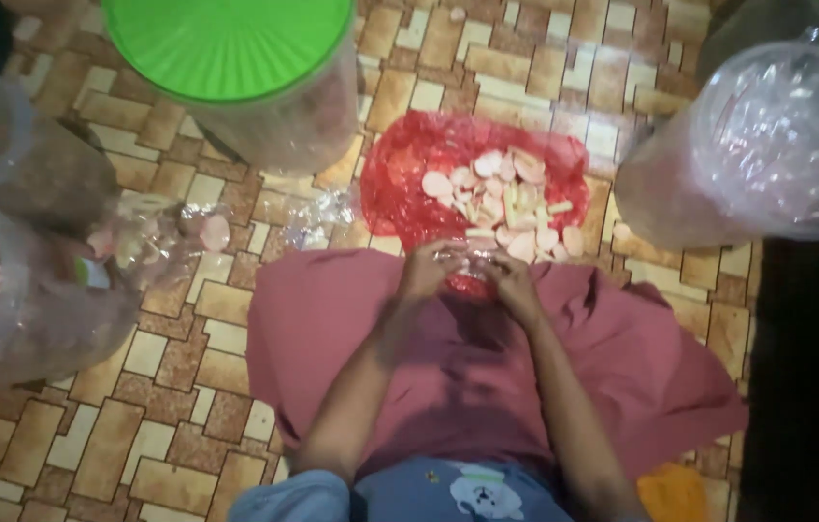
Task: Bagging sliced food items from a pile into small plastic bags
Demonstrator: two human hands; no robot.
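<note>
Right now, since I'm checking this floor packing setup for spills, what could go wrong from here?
1. The pale crackers lie loose on a thin red plastic sheet on the tiled floor; a nudge could push some onto the tiles.
2. Both the left hand and the right hand pinch a small clear bag over the lap; it may slip or tear.
3. The large clear jar lies on its side and might roll.

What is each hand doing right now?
Left hand: closed on small clear plastic bag.
Right hand: closed on the same bag.
</note>
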